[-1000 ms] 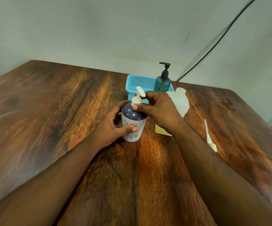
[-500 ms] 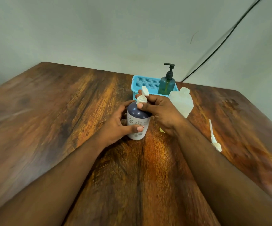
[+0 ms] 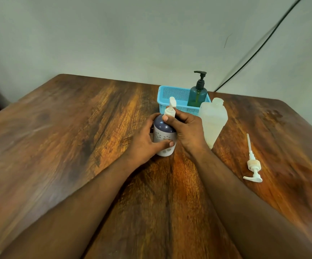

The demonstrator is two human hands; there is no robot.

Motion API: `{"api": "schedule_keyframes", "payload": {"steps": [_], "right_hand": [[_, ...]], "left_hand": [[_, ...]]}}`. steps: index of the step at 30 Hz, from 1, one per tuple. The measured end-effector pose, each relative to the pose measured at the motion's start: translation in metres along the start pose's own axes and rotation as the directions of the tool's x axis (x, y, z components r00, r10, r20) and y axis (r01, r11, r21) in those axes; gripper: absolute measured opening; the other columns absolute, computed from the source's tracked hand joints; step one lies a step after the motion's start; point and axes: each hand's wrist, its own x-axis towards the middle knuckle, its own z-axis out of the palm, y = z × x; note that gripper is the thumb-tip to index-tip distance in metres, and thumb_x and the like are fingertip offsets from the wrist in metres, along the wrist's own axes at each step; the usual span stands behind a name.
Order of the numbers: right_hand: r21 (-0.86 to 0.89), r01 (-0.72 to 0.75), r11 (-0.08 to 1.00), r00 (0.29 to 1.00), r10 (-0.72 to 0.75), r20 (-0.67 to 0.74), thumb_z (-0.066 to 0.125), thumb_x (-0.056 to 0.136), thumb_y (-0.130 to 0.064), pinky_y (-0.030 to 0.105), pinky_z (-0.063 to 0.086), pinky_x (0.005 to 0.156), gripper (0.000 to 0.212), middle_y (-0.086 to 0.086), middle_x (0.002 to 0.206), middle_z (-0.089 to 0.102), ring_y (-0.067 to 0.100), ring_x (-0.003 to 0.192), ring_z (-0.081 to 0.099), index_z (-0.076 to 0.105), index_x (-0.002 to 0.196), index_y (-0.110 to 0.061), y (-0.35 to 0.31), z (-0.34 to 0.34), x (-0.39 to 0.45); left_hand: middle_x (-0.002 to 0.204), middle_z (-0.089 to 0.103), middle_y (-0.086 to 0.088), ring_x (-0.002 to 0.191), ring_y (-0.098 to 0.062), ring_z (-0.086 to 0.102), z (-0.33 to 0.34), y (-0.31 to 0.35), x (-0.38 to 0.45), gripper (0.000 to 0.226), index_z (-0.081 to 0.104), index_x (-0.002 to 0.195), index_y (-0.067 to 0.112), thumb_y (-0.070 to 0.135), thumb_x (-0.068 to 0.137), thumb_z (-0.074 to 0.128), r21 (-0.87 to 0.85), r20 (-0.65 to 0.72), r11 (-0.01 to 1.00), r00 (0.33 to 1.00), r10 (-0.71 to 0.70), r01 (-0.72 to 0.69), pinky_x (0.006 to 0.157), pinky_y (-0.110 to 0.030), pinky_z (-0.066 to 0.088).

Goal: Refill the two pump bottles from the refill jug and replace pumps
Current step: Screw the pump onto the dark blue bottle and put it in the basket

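A white bottle with a dark purple top [image 3: 163,134] stands upright on the wooden table [image 3: 76,137]. My left hand [image 3: 144,141] grips its body from the left, thumb across the front. My right hand [image 3: 186,129] pinches the collar of the white pump [image 3: 170,109] seated in the bottle's neck. Just right of my right hand stands a translucent jug [image 3: 214,118] with an open neck and pale liquid low inside. A green bottle with a black pump [image 3: 197,90] stands in the blue basket [image 3: 172,98] behind. A loose white pump [image 3: 252,163] lies on the table at the right.
A black cable [image 3: 254,51] runs down the wall to the table's back edge behind the basket. The table's right edge slants off close to the loose pump. Bare wood stretches across the left half and the near side between my forearms.
My right hand has shifted round the pump collar, with the thumb now on its front. The view has drifted, so everything sits slightly lower and to the right.
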Motion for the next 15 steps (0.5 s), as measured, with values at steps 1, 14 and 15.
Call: {"api": "schedule_keyframes", "payload": {"steps": [1, 14, 15], "right_hand": [[0.026, -0.009, 1.000, 1.000, 0.009, -0.003, 0.073, 0.080, -0.006, 0.038, 0.055, 0.089, 0.029, 0.006, 0.106, 0.073, 0.020, 0.101, 0.069, 0.071, 0.108, -0.010, 0.002, 0.000, 0.000], [0.178, -0.183, 0.967, 0.978, 0.197, -0.064, 0.050, 0.098, -0.020, 0.029, 0.054, 0.091, 0.036, 0.002, 0.133, 0.058, 0.012, 0.116, 0.060, 0.051, 0.135, -0.018, 0.055, -0.008, 0.018], [0.031, -0.176, 0.984, 0.980, 0.178, -0.094, 0.050, 0.098, -0.021, 0.029, 0.052, 0.094, 0.036, -0.003, 0.133, 0.057, 0.009, 0.115, 0.058, 0.051, 0.134, -0.021, 0.055, -0.007, 0.021]], "left_hand": [[0.131, 0.057, 0.015, 0.114, -0.005, 0.061, 0.000, 0.001, 0.000, 0.088, 0.039, 0.144, 0.033, 0.026, 0.071, 0.088, -0.001, -0.001, 1.000, 1.000, -0.011, 0.011, 0.091, -0.024, 0.054], [0.104, 0.066, 0.015, 0.092, 0.001, 0.065, -0.025, 0.023, 0.056, 0.060, 0.057, 0.121, 0.023, 0.000, 0.073, 0.083, -0.223, -0.105, 0.971, 0.989, -0.107, 0.082, 0.065, -0.012, 0.055], [0.105, 0.068, 0.013, 0.093, -0.003, 0.068, -0.027, 0.028, 0.068, 0.058, 0.058, 0.119, 0.022, 0.000, 0.072, 0.083, -0.210, -0.113, 0.976, 0.990, -0.086, 0.061, 0.069, -0.017, 0.058]]}}
